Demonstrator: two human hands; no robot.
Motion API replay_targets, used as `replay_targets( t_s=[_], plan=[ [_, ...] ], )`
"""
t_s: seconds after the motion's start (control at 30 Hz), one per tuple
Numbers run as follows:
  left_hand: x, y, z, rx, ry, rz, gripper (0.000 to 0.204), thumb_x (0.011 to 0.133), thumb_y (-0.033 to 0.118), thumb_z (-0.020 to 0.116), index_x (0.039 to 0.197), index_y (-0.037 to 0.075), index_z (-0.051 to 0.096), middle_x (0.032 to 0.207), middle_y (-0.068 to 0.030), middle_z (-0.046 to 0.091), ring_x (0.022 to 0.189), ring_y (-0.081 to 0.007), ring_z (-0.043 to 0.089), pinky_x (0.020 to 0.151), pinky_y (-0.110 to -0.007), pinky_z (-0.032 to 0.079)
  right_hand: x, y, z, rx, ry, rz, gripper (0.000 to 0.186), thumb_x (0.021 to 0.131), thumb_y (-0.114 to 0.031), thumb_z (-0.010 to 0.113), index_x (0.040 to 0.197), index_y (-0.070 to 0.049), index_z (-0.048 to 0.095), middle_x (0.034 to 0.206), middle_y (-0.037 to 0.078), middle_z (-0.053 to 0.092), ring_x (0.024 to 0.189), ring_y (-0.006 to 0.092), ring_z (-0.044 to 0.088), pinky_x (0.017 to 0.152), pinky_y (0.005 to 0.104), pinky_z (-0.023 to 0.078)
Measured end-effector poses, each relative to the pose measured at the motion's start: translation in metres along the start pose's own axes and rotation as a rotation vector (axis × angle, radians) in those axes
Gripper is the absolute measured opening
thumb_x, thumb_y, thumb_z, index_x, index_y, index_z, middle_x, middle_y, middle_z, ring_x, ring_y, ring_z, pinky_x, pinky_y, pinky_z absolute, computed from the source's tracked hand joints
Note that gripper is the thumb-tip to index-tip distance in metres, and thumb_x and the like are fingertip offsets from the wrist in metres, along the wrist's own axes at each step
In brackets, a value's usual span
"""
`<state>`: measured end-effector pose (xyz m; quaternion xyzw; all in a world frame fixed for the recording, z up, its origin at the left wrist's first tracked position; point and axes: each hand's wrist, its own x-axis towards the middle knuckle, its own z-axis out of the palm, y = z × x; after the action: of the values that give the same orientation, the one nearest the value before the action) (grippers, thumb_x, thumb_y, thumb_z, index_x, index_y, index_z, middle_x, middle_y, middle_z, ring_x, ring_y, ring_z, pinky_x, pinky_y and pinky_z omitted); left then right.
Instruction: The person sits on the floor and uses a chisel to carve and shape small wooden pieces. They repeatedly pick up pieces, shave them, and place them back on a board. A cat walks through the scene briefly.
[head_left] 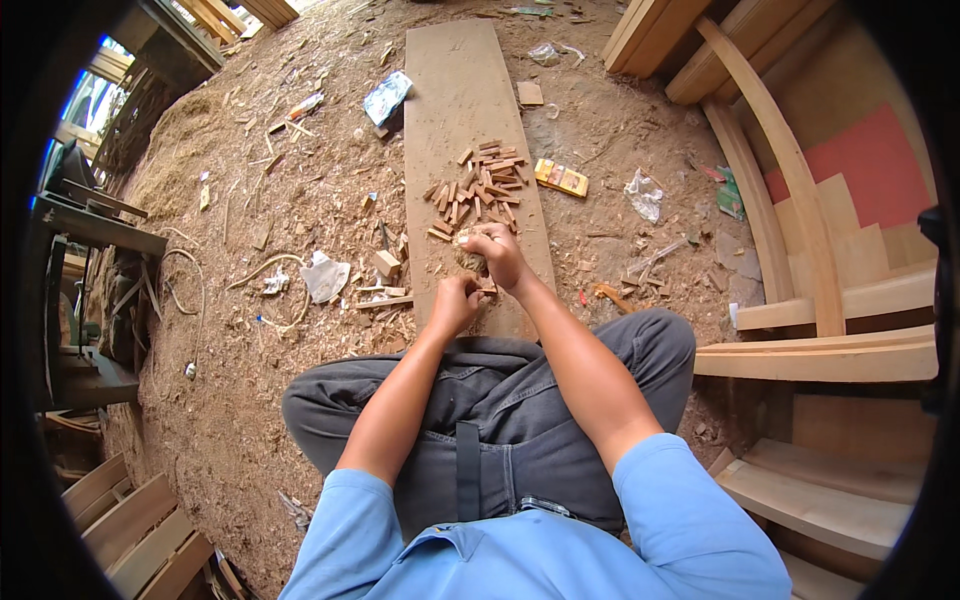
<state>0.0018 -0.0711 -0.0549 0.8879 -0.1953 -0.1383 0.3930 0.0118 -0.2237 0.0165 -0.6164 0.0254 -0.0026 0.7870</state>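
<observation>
I sit cross-legged before a long brown board lying on the ground. My left hand is low over the board's near end, closed in a pinch on a small wooden piece that pokes out toward the right. Just above and to the right of it, my right hand is closed, its fingers curled round something I cannot make out. Beyond both hands lies a loose pile of small wooden pieces, short and reddish brown, heaped on the board.
Right of the board lies a yellow packet; at its left is a blue-and-white packet. A wooden block and white scrap lie on shaving-strewn ground. Curved wooden frames stand at right, slatted wood at lower left.
</observation>
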Motion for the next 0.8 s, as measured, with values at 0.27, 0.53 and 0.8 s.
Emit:
replay_targets(
  t_s=[0.27,0.53,0.8],
  plan=[
    [0.000,0.000,0.000,0.029,0.036,0.045,0.012,0.078,0.005,0.072,0.085,-0.005,0.071,0.075,-0.0200,0.070,0.069,-0.0280,0.071,0.067,-0.037,0.054,-0.007,-0.009,0.004,0.080,0.005,-0.034,0.026,0.080,-0.024,0.063,0.078,0.001,0.070,0.075,0.003,0.068,0.070,0.0090,0.057,0.067,0.0255,0.045],
    [0.001,0.000,0.000,0.001,0.010,0.016,0.013,0.077,0.005,0.072,0.085,-0.005,0.071,0.075,-0.0204,0.070,0.068,-0.0265,0.071,0.066,-0.037,0.055,-0.009,-0.010,0.009,0.073,0.012,-0.051,0.021,0.080,-0.020,0.062,0.075,-0.001,0.067,0.073,0.002,0.065,0.069,0.0093,0.056,0.068,0.0252,0.045],
    [0.000,-0.004,0.001,0.021,0.015,0.027,0.014,0.077,0.003,0.072,0.087,-0.007,0.071,0.079,-0.0212,0.071,0.071,-0.0276,0.072,0.068,-0.036,0.055,-0.008,-0.014,0.009,0.093,-0.025,-0.057,0.022,0.080,-0.021,0.062,0.072,-0.001,0.067,0.074,0.003,0.065,0.071,0.0100,0.058,0.069,0.0247,0.044]
  ],
)
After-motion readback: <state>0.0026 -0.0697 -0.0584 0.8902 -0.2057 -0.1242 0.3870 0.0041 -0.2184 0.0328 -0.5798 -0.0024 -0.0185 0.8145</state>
